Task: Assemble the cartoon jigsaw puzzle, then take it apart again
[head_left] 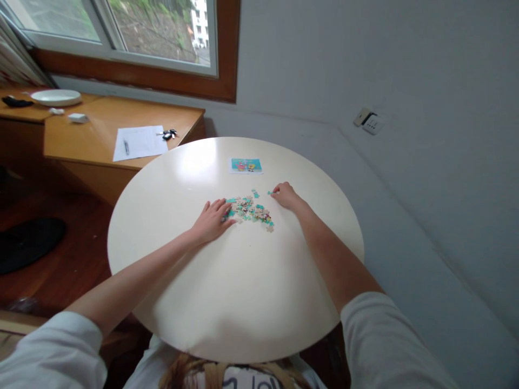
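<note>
A loose pile of jigsaw puzzle pieces (pixel 248 208) lies on the round white table (pixel 243 302), some teal side up, others showing a pale back. My left hand (pixel 211 219) rests flat at the pile's left edge, its fingers spread and touching pieces there. To the right of the pile, my right hand (pixel 286 195) pinches a small teal puzzle piece (pixel 270 193) at its fingertips, on or just above the tabletop. A couple of teal pieces (pixel 255 193) lie apart, just behind the pile. Farther back is a teal picture card (pixel 246 166) with cartoon figures.
A wooden desk (pixel 97 116) adjoins the table at the back left, carrying a paper sheet (pixel 138 141) with a pen, keys (pixel 168 134), a small white box (pixel 78 118) and a round white object (pixel 57 97). A wall with a socket (pixel 373 123) borders the right side.
</note>
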Demonstrator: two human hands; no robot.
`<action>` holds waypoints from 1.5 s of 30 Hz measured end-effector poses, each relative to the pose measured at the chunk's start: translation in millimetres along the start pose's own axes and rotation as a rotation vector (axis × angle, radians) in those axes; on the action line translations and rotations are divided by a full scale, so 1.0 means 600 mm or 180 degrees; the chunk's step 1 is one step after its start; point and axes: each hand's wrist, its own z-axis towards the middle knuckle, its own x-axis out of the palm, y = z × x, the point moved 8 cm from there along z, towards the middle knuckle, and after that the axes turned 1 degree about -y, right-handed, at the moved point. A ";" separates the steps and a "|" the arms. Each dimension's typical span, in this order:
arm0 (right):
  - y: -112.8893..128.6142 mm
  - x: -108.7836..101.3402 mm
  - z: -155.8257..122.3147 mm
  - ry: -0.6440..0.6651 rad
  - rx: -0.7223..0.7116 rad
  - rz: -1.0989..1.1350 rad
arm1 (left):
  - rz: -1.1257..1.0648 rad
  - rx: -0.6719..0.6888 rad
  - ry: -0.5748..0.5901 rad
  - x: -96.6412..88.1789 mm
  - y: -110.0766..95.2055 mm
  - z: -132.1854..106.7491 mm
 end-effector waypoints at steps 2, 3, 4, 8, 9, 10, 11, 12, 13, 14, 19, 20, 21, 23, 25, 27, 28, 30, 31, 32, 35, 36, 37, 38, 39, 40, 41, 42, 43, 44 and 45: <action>0.002 0.000 -0.004 0.0007 -0.0088 0.0131 | -0.0133 0.0094 -0.0210 -0.003 0.001 0.009; 0.004 0.000 -0.009 -0.0003 -0.0140 0.0210 | -0.0217 0.0135 -0.0323 -0.005 0.002 0.012; 0.007 0.000 -0.014 -0.0020 -0.0192 0.0297 | -0.0305 0.0171 -0.0430 -0.007 0.003 0.015; 0.017 -0.001 -0.036 -0.0094 -0.0349 0.0663 | -0.0646 0.0220 -0.0672 -0.014 0.008 0.018; 0.019 -0.002 -0.041 -0.0101 -0.0376 0.0727 | -0.0706 0.0212 -0.0692 -0.016 0.009 0.017; 0.022 -0.004 -0.046 -0.0106 -0.0403 0.0806 | -0.0758 0.0197 -0.0706 -0.017 0.011 0.016; 0.027 -0.005 -0.050 -0.0101 -0.0435 0.0928 | -0.0807 0.0172 -0.0725 -0.019 0.011 0.014; 0.032 -0.007 -0.055 -0.0082 -0.0476 0.1100 | -0.0855 0.0144 -0.0753 -0.021 0.012 0.012; 0.040 -0.008 -0.060 -0.0046 -0.0531 0.1311 | -0.0904 0.0119 -0.0797 -0.025 0.010 0.010; 0.050 -0.010 -0.066 0.0004 -0.0599 0.1553 | -0.0955 0.0105 -0.0856 -0.029 0.007 0.009; 0.122 -0.015 -0.107 0.0344 -0.0985 0.2217 | -0.1455 0.0106 -0.0989 -0.053 -0.032 0.017; 0.137 -0.015 -0.117 0.0432 -0.1044 0.2286 | -0.1571 0.0137 -0.0905 -0.054 -0.042 0.022; 0.151 -0.015 -0.126 0.0531 -0.1094 0.2353 | -0.1671 0.0132 -0.0830 -0.055 -0.051 0.026; 0.171 -0.016 -0.142 0.0678 -0.1151 0.2463 | -0.1861 0.0061 -0.0665 -0.053 -0.059 0.035; 0.181 -0.018 -0.154 0.0739 -0.1152 0.2523 | -0.2047 -0.0048 -0.0549 -0.050 -0.059 0.040; 0.181 -0.019 -0.160 0.0764 -0.1107 0.2601 | -0.2279 -0.0093 -0.0456 -0.047 -0.056 0.042; 0.179 -0.019 -0.161 0.0797 -0.1063 0.2666 | -0.2434 -0.0092 -0.0388 -0.045 -0.056 0.042; 0.174 -0.014 -0.163 0.0926 -0.0941 0.2841 | -0.2798 -0.0078 -0.0155 -0.041 -0.057 0.042; 0.172 -0.011 -0.164 0.1012 -0.0876 0.2939 | -0.2967 -0.0078 -0.0012 -0.039 -0.059 0.042; 0.170 -0.009 -0.165 0.1095 -0.0815 0.3030 | -0.3109 -0.0086 0.0126 -0.038 -0.061 0.041; 0.168 -0.006 -0.169 0.1276 -0.0704 0.3207 | -0.3299 -0.0108 0.0412 -0.039 -0.068 0.036; 0.168 -0.006 -0.170 0.1310 -0.0689 0.3226 | -0.3303 -0.0107 0.0456 -0.041 -0.070 0.034; 0.169 -0.006 -0.172 0.1332 -0.0683 0.3223 | -0.3284 -0.0101 0.0482 -0.042 -0.071 0.033; 0.169 -0.006 -0.173 0.1335 -0.0683 0.3201 | -0.3247 -0.0097 0.0485 -0.043 -0.072 0.033; 0.169 -0.006 -0.173 0.1315 -0.0690 0.3162 | -0.3201 -0.0097 0.0468 -0.044 -0.071 0.032; 0.169 -0.007 -0.173 0.1268 -0.0705 0.3105 | -0.3149 -0.0101 0.0442 -0.044 -0.071 0.032; 0.170 -0.009 -0.173 0.1195 -0.0726 0.3031 | -0.3095 -0.0107 0.0411 -0.044 -0.069 0.033; 0.170 -0.012 -0.173 0.1100 -0.0751 0.2943 | -0.3039 -0.0113 0.0378 -0.043 -0.068 0.033; 0.171 -0.015 -0.173 0.0993 -0.0784 0.2840 | -0.2981 -0.0116 0.0341 -0.043 -0.066 0.033; 0.173 -0.019 -0.174 0.0887 -0.0825 0.2721 | -0.2911 -0.0115 0.0296 -0.042 -0.065 0.033; 0.176 -0.022 -0.175 0.0788 -0.0870 0.2584 | -0.2818 -0.0109 0.0240 -0.043 -0.064 0.033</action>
